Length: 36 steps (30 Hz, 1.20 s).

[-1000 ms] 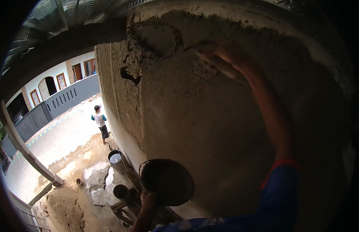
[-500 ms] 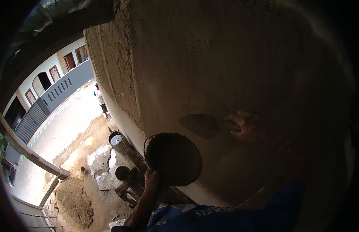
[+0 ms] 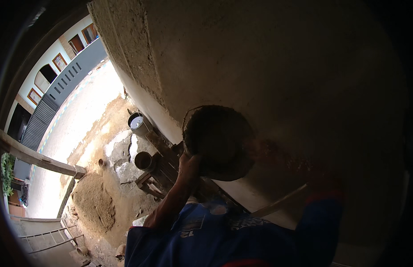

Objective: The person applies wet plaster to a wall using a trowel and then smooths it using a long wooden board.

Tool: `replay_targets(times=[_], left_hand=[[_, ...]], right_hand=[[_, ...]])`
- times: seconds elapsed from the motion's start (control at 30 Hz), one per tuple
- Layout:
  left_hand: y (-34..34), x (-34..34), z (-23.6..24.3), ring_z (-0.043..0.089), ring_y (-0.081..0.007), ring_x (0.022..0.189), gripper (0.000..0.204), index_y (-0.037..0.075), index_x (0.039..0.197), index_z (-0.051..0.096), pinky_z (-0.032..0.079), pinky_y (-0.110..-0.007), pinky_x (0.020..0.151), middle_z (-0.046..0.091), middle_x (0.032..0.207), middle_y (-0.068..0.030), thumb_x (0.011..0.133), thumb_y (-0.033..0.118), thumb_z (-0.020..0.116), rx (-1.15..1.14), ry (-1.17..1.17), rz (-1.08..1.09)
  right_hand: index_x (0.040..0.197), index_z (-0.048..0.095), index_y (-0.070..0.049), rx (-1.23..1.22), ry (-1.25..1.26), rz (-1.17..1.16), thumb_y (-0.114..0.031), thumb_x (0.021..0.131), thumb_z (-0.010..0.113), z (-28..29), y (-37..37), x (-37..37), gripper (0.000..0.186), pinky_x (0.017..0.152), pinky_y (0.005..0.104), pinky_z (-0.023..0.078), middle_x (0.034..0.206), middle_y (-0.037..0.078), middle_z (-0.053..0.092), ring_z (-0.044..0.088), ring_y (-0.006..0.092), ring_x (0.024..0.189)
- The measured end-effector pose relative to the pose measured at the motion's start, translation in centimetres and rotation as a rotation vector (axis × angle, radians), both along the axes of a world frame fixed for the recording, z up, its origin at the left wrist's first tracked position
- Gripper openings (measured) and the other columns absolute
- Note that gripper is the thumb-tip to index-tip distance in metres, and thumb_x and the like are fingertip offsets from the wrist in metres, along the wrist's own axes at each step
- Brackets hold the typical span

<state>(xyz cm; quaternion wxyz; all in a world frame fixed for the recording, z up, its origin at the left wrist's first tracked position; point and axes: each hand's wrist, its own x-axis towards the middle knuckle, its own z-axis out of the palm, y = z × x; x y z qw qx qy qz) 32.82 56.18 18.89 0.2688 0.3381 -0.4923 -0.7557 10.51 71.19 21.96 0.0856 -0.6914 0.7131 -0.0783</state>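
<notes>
Right hand (image 3: 261, 150) has come off the wall (image 3: 277, 75) to the right edge of the round dark pail (image 3: 201, 118) since half a second ago. Too dark and blurred there: can't tell its finger state or whether it holds anything. Left hand (image 3: 188, 166) has fingers clamped on the pail's lower-left rim, pail held up in front of the wall. Two buckets (image 3: 145, 161) stand below left, sand pile (image 3: 94, 202) beyond.
</notes>
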Motion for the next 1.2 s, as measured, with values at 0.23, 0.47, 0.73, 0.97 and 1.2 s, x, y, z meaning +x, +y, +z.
replay_targets(times=[0.23, 0.47, 0.73, 0.97, 1.2], left_hand=[[0.1, -0.2, -2.8, 0.053, -0.0103, 0.055, 0.012, 0.003, 0.088, 0.057, 0.043, -0.024, 0.047, 0.055, 0.071, -0.0011, 0.079, 0.008, 0.050, 0.035, 0.129, -0.010], [2.0, -1.0, -3.5, 0.055, -0.0112, 0.057, 0.013, 0.001, 0.088, 0.057, 0.046, -0.024, 0.050, 0.056, 0.071, -0.0017, 0.078, 0.007, 0.050, 0.047, 0.094, 0.078], [3.4, 1.0, -5.0, 0.057, -0.0136, 0.061, 0.019, -0.001, 0.093, 0.056, 0.049, -0.027, 0.054, 0.057, 0.075, -0.0037, 0.077, 0.007, 0.050, 0.040, 0.037, 0.252], [5.2, -3.7, -6.7, 0.055, -0.0129, 0.061, 0.021, -0.002, 0.090, 0.056, 0.047, -0.027, 0.055, 0.057, 0.074, -0.0042, 0.074, 0.008, 0.049, 0.134, -0.025, 0.176], [2.6, -2.6, -8.0, 0.054, -0.0114, 0.063, 0.022, -0.002, 0.088, 0.057, 0.044, -0.025, 0.055, 0.057, 0.076, -0.0028, 0.072, 0.008, 0.046, 0.040, 0.051, 0.149]], right_hand=[[0.111, 0.053, -0.010, -0.138, -0.079, -0.120, -0.023, 0.078, 0.060, 3.7, 2.4, -1.5, 0.036, 0.077, 0.0412, 0.049, 0.103, 0.021, 0.055, 0.060, 0.0317, 0.088], [0.094, 0.054, -0.003, -0.441, -0.073, -0.078, -0.012, 0.067, 0.069, 18.7, 3.3, -0.8, 0.032, 0.064, 0.0341, 0.048, 0.076, 0.009, 0.059, 0.061, 0.0221, 0.070], [0.121, 0.047, -0.004, 0.023, -0.622, -0.045, -0.022, 0.076, 0.068, 25.1, -1.0, -2.7, 0.053, 0.076, 0.0358, 0.048, 0.102, 0.013, 0.061, 0.061, 0.0233, 0.088], [0.127, 0.043, -0.007, -0.983, 0.053, -0.659, -0.044, 0.078, 0.059, 33.6, 5.9, -17.5, 0.063, 0.087, 0.0385, 0.043, 0.120, 0.013, 0.049, 0.051, 0.0207, 0.102], [0.130, 0.040, -0.015, 0.043, 0.148, -0.355, -0.030, 0.077, 0.061, 11.6, 4.6, -10.7, 0.059, 0.094, 0.0425, 0.040, 0.126, 0.015, 0.045, 0.043, 0.0322, 0.117]])
